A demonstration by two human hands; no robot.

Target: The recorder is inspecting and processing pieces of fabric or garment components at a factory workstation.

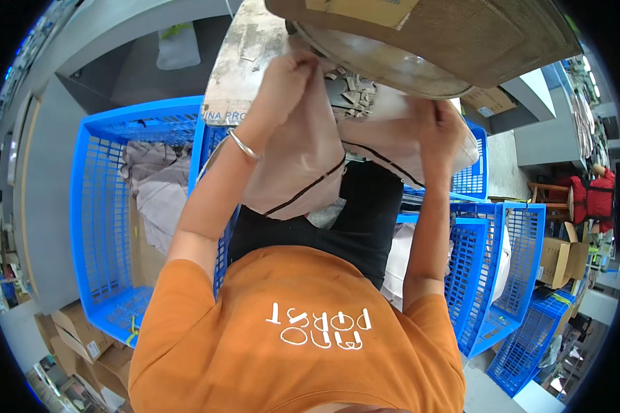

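A light beige piece of cloth with dark strips along it hangs between my hands, over my lap. My left hand, with a bangle at the wrist, is closed in a pinch on its upper left part. My right hand is closed on the right part, a little blurred by motion. The cloth dips in the middle, and its lower edges hang free. Just beyond it, small grey scraps lie in a pile on the worn worktop. A bulky brown machine body with a rounded rim overhangs the worktop.
On the left a blue plastic crate holds crumpled greyish cloth. More blue crates stand at my right, with pale cloth among them. Cardboard boxes and a red garment by a wooden stool are farther right.
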